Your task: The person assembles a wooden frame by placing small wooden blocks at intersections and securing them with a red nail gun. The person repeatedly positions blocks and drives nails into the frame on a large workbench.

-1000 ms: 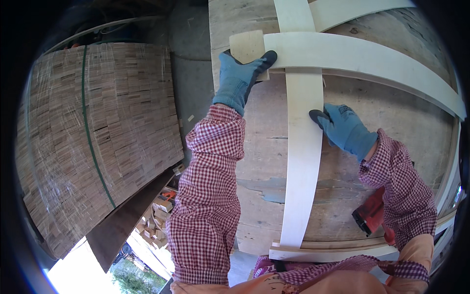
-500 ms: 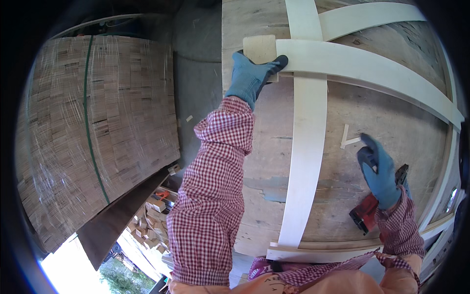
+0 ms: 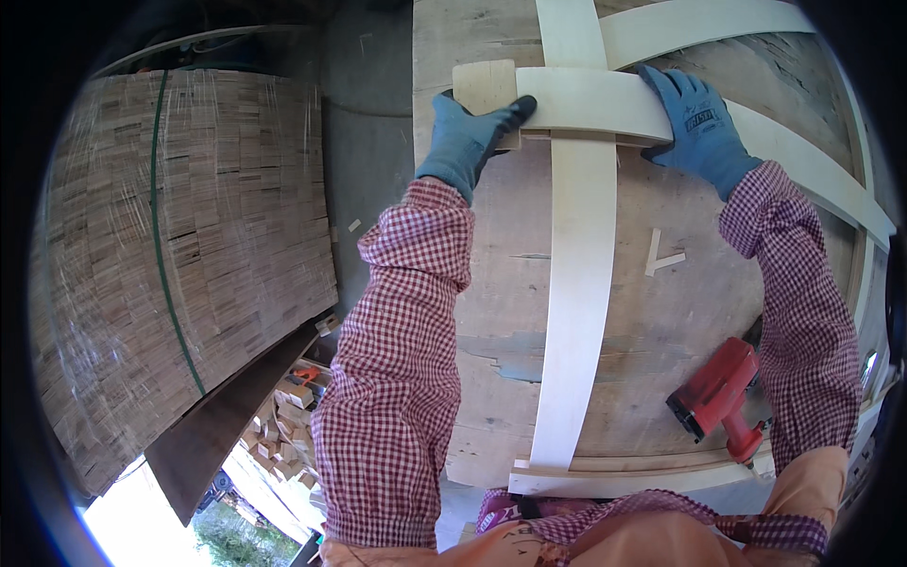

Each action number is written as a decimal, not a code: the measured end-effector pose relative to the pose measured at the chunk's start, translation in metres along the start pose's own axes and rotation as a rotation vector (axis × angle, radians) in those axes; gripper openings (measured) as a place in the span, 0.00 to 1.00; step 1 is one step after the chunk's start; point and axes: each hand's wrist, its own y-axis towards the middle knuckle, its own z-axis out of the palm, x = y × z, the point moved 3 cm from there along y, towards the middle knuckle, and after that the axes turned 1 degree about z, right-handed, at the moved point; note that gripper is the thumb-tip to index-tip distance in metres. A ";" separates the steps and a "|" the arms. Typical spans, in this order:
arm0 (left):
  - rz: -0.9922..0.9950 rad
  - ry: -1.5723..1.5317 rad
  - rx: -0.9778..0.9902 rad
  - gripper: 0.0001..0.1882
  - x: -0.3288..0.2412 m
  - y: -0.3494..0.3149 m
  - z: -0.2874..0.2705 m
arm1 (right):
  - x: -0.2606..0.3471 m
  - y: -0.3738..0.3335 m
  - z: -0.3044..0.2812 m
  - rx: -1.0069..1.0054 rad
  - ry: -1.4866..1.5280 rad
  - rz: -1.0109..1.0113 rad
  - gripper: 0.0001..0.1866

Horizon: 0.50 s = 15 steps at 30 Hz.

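My left hand (image 3: 463, 140), at 12 o'clock, is closed around a square wooden block (image 3: 485, 87), its thumb stretched toward 2 o'clock onto the end of the pale crosswise slat (image 3: 586, 102). That slat butts against the block's 3 o'clock side, so its end lies right under my thumb. My right hand (image 3: 704, 128), at 2 o'clock, grasps the same slat farther along: fingers over its 12 o'clock edge, thumb by its 6 o'clock edge. Beyond my right hand, the slat shows again, curving toward 4 o'clock.

Between my 2 hands the slat lies over a lengthwise slat (image 3: 578, 283), which runs down toward 6 o'clock across the worn plywood board (image 3: 501, 227). On that board, below my right hand at 3 o'clock, 2 thin wood strips (image 3: 652, 255) make a V. A red nail gun (image 3: 718, 383) lies at 4 o'clock, near my right sleeve. At 9 o'clock, well apart from my fingers, stands a wrapped wood stack (image 3: 236, 246) with a green strap (image 3: 159, 208).
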 end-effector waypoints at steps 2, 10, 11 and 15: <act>-0.045 -0.052 -0.005 0.46 -0.005 0.000 0.001 | -0.003 -0.001 0.006 -0.031 -0.014 -0.001 0.53; -0.028 -0.042 0.028 0.42 0.002 0.011 0.000 | -0.004 -0.004 0.011 -0.076 0.001 -0.026 0.53; -0.016 -0.026 0.033 0.42 0.003 0.010 0.000 | -0.002 -0.003 0.010 -0.060 0.006 -0.021 0.53; -0.010 0.025 0.062 0.43 -0.005 0.004 0.000 | -0.002 -0.005 0.013 -0.116 0.002 -0.030 0.52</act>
